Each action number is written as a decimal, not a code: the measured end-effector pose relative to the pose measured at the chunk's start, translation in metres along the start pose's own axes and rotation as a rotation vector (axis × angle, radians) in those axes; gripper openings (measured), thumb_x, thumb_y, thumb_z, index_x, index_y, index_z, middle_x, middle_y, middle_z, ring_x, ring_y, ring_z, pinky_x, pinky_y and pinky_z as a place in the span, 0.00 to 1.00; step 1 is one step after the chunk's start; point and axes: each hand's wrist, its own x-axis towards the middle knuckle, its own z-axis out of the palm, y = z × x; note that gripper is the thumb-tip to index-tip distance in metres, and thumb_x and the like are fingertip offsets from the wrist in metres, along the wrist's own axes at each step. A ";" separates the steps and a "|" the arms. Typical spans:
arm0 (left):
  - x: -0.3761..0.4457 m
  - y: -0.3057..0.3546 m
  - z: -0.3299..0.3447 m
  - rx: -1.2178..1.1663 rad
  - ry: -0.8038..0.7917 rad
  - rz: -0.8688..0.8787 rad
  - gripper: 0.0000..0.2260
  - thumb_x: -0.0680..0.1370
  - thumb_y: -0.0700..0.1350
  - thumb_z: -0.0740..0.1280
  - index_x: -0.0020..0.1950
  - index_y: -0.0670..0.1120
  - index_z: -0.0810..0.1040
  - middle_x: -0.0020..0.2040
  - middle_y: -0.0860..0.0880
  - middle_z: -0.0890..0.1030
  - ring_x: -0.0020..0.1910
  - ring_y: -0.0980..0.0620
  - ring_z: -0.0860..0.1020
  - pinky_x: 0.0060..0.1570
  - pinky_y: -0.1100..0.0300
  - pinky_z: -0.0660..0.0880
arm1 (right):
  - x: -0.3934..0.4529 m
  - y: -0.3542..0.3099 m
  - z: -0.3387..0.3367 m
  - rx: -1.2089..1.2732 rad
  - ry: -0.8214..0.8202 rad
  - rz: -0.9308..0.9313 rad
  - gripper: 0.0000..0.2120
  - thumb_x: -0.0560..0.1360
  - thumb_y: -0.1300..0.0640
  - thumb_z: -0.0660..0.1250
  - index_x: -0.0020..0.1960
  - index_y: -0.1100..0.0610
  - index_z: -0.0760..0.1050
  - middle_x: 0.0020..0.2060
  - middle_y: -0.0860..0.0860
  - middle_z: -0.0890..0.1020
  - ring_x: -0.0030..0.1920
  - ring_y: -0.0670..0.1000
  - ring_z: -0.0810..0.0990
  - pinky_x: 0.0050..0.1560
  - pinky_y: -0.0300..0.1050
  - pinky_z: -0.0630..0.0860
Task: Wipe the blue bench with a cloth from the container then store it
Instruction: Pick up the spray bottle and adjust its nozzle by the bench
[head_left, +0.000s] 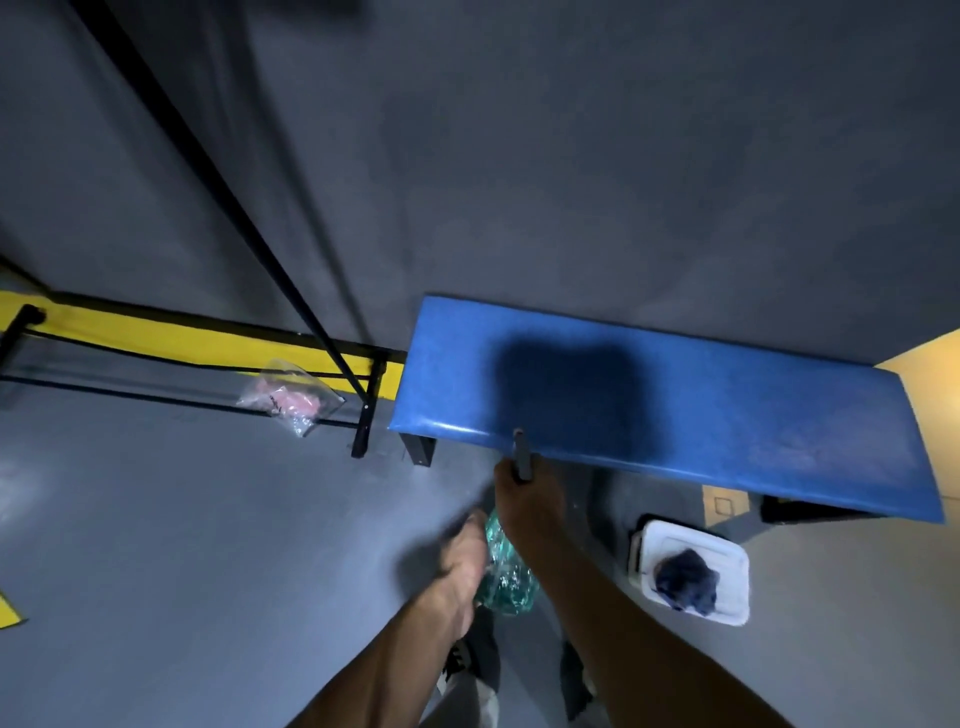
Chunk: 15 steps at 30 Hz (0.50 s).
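The blue bench (727, 415) stands against the grey wall, with a dark shadow on its left half. On the floor under its front edge sits a white container (732, 558) with a dark blue cloth (685, 579) bunched inside. My right hand (530, 501) is at the bench's front edge, shut on a thin grey stick-like object (521, 454) that points up over the seat. My left hand (462, 558) is lower and to the left, gripping a crinkled teal plastic item (509, 574); what it is cannot be told. Neither hand touches the cloth.
A clear plastic bag with pink contents (288, 400) lies on the floor to the left, beside a black metal frame (363, 415). A yellow stripe (182, 338) runs along the wall base. My shoes (475, 660) show below the hands.
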 end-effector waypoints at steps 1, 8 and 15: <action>0.010 -0.009 0.004 0.015 0.018 0.004 0.41 0.60 0.74 0.60 0.62 0.50 0.82 0.55 0.42 0.88 0.52 0.40 0.87 0.60 0.41 0.82 | 0.001 0.004 -0.004 0.013 0.020 0.008 0.12 0.76 0.58 0.68 0.35 0.57 0.70 0.30 0.54 0.73 0.35 0.57 0.75 0.38 0.49 0.70; -0.078 0.024 0.032 0.055 0.012 -0.026 0.21 0.83 0.60 0.58 0.56 0.44 0.79 0.59 0.51 0.82 0.60 0.43 0.84 0.60 0.55 0.78 | 0.014 0.018 -0.028 -0.028 -0.028 -0.005 0.16 0.80 0.49 0.64 0.50 0.63 0.78 0.45 0.62 0.82 0.47 0.62 0.81 0.42 0.46 0.69; -0.067 0.005 0.073 0.092 0.026 0.000 0.22 0.83 0.57 0.60 0.51 0.41 0.85 0.45 0.38 0.89 0.45 0.39 0.88 0.48 0.51 0.84 | 0.029 0.037 -0.069 -0.023 0.003 0.023 0.14 0.79 0.50 0.64 0.46 0.61 0.77 0.39 0.59 0.82 0.44 0.62 0.82 0.42 0.51 0.77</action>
